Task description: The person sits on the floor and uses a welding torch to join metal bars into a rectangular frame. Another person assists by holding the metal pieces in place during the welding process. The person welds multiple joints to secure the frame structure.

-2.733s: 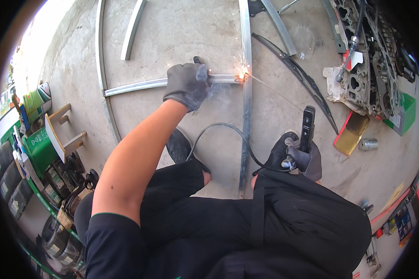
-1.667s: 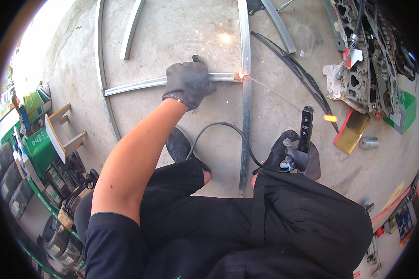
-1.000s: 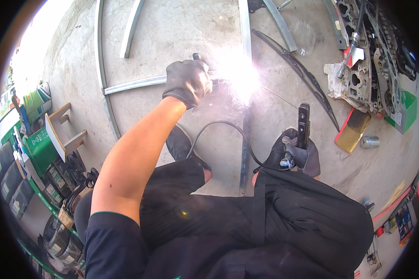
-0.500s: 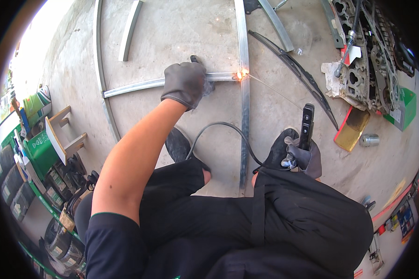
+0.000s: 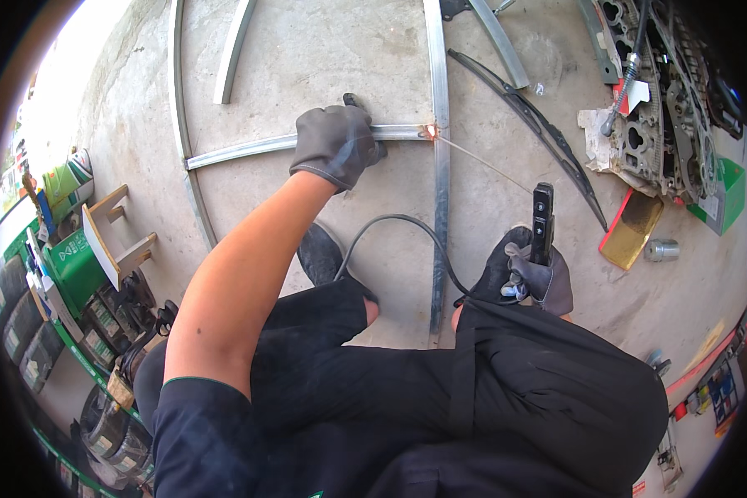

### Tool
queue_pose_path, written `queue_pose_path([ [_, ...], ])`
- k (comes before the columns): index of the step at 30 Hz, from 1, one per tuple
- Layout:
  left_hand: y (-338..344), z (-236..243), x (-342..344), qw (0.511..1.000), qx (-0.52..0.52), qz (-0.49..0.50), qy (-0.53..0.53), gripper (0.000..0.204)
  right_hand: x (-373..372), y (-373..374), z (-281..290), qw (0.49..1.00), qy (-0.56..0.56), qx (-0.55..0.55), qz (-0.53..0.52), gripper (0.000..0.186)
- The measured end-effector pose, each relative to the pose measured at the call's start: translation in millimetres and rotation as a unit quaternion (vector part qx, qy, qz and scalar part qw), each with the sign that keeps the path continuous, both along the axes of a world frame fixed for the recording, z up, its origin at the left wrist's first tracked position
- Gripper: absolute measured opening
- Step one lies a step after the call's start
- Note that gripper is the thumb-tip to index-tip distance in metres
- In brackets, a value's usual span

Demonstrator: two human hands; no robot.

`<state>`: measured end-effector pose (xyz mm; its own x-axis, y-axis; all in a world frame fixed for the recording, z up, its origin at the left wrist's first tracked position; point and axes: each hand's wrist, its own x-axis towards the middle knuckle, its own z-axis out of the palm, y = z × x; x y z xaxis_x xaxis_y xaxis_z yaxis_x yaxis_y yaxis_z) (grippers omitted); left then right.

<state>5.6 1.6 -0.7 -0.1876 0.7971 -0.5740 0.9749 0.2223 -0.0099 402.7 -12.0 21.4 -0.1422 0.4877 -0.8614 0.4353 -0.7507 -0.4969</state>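
Observation:
My left hand [image 5: 334, 148], in a dark grey glove, is closed around a short metal crossbar [image 5: 245, 152] on the concrete floor. That bar meets a long upright metal bar [image 5: 440, 216] at a joint [image 5: 428, 132] with a small reddish glow. My right hand [image 5: 552, 282], also gloved, grips a black welding electrode holder [image 5: 542, 220]. From its jaws a thin welding rod [image 5: 488, 163] slants up-left, its tip at or very near the joint. A black cable [image 5: 402, 219] loops between my feet to the right hand. A dark object [image 5: 350, 100] pokes out beyond my left glove.
Another long metal bar [image 5: 177, 91] runs along the left; loose pieces [image 5: 234, 54] lie farther off. Right of the joint are a wiper blade [image 5: 548, 133], engine parts [image 5: 639, 133], a yellow-and-red tray [image 5: 631, 230] and a metal can [image 5: 662, 250]. A small stool [image 5: 108, 249] stands left.
The bright sparks and flame at the joint have died down to a faint red glow. Both hands keep their holds, with almost no shift in place.

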Motion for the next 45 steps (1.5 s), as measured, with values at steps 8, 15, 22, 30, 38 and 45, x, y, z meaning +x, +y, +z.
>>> queue_pose_path([
  [8, 2, 6, 2, 1.000, 0.000, 0.007, -0.008, 0.034, 4, 1, 2, 1.000, 0.018, -0.009, -0.010, 0.021],
  [15, 5, 6, 4, 1.000, -0.015, 0.025, 0.005, 0.034, 3, 3, 3, 0.997, 0.028, -0.029, -0.059, 0.018],
  [22, -2, -7, -2, 1.000, 0.018, 0.003, 0.011, 0.032, 2, 3, -3, 0.994, 0.031, -0.052, -0.091, 0.024],
  [30, 5, 6, 4, 1.000, -0.020, 0.022, 0.004, 0.026, 7, 2, -11, 0.994, 0.043, -0.060, -0.081, 0.026],
  [38, 2, 3, 2, 1.000, -0.013, 0.004, 0.011, 0.025, 15, 3, -19, 0.996, 0.030, -0.080, -0.027, 0.026],
  [45, 2, 4, 6, 1.000, 0.004, 0.016, 0.009, 0.025, 5, 5, -5, 0.991, 0.045, -0.051, -0.115, 0.011],
])
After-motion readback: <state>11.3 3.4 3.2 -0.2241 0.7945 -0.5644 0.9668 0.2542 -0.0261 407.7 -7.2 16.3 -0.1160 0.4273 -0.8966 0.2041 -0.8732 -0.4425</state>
